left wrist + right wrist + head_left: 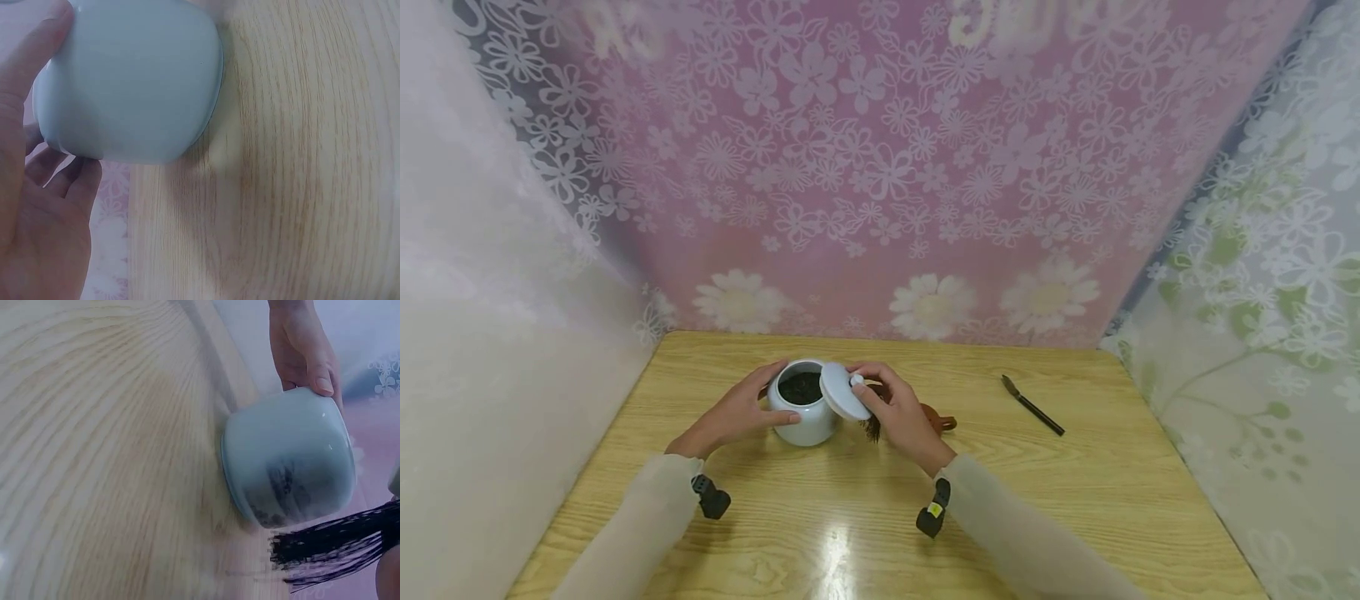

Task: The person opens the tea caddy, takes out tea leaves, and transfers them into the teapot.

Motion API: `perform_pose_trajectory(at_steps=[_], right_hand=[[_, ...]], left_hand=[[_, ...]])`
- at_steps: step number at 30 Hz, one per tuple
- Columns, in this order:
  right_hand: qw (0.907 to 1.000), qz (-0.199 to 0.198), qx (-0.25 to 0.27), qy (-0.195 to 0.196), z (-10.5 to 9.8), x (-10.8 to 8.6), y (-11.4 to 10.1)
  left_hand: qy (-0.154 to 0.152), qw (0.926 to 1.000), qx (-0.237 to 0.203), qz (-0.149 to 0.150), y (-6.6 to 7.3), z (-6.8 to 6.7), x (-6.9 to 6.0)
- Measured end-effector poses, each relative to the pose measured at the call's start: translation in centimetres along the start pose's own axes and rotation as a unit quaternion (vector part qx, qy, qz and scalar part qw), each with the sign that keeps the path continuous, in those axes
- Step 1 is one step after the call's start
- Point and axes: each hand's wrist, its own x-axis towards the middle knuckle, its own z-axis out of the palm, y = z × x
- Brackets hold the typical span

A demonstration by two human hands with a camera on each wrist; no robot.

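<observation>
A pale ceramic jar (808, 427) stands on the table with its mouth uncovered, showing dark, leaf-like contents (801, 387). My left hand (745, 412) grips the jar's left side, thumb across the front and fingers round the back. By its round knob, my right hand (906, 417) holds the white lid (839, 393) tilted beside the jar's right rim. A dark tassel (337, 540) hangs below the right hand; where it is attached is hidden. In the right wrist view the jar (287, 437) bears a dark painted pattern.
Behind the right hand, a reddish-brown clay piece with a small loop handle (946, 423) is partly hidden. A slim dark brush-like tool (1033, 406) lies farther right on the wooden table (805, 517). Flowered curtains (880, 208) enclose the back and sides.
</observation>
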Motion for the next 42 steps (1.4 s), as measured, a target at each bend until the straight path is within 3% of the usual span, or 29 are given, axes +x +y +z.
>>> perform_pose_trajectory(at_steps=[10, 20, 26, 37, 42], right_hand=[[0.9996, -0.018, -0.021, 0.004, 2.1, 2.8, -0.6], [0.9974, -0.04, -0.055, 0.023, 3.7, 5.1, 0.7], [0.9955, -0.041, -0.085, 0.0, 4.1, 5.6, 1.3], [0.978, -0.082, -0.192, -0.004, 4.8, 6.0, 1.3], [0.9642, -0.092, -0.249, -0.002, 4.9, 6.2, 1.5]], left_hand=[[0.003, 1.0, -0.001, 0.003, 0.1, 0.1, 0.0], [0.003, 0.9997, -0.02, 0.009, -0.2, 0.2, 0.1], [0.002, 0.9996, -0.028, 0.01, -0.2, 0.2, 0.1], [-0.003, 0.998, -0.058, 0.027, -0.7, 0.5, 0.2], [-0.002, 0.9975, -0.067, 0.023, -0.8, 0.6, 0.1]])
